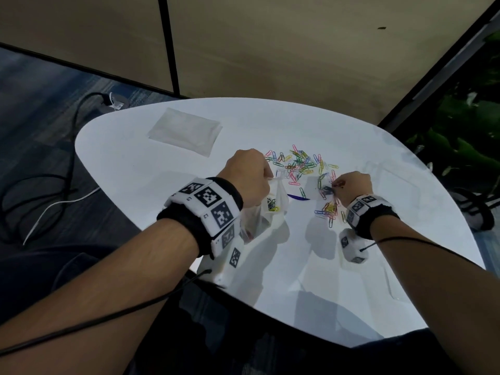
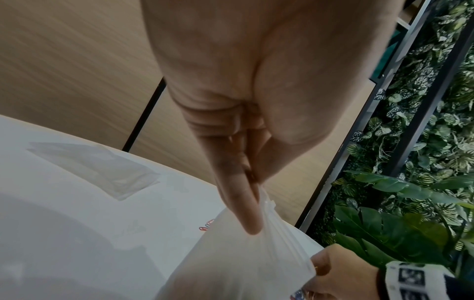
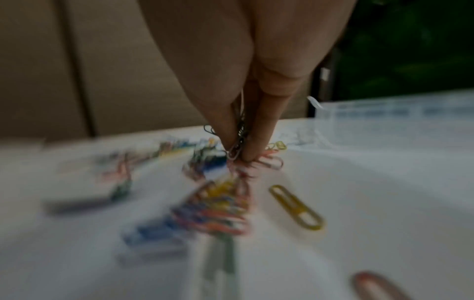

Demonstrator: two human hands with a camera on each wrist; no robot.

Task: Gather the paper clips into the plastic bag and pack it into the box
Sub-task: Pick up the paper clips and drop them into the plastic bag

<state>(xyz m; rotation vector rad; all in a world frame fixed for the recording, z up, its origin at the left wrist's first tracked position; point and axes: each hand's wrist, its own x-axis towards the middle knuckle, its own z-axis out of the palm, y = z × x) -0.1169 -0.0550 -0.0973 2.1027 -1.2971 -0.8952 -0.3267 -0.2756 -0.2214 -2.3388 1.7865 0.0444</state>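
The left hand (image 1: 247,174) pinches the top edge of the bag (image 1: 266,209) between thumb and fingers (image 2: 241,207), holding the mouth raised above the surface (image 1: 162,190); the bag hangs down from that grip toward the near edge. A few clips already lie inside the bag, visible through the plastic. The right hand (image 1: 351,186) is lowered to the surface with its fingertips (image 3: 256,142) closed on a small bunch of clips (image 3: 237,146), dark and silver in colour. The main pile of clips (image 1: 300,162) lies on the surface beyond and between both hands, mixed in colour. A smaller group (image 1: 328,209) lies just beside the right wrist, on its inner side. One yellow clip (image 3: 297,208) lies alone near the pinching fingers in the right wrist view; most other clips in that view are blurred. A clear box (image 1: 389,182) stands on the surface to the right of the right hand, near the far right edge; its rim (image 3: 395,109) shows behind the fingers. A second flat bag (image 1: 185,131) lies at the far left of the surface, well apart from the clips. Both wrists carry bands (image 1: 205,209) with black-and-white markers. Cables (image 1: 54,169) lie on the floor to the left.
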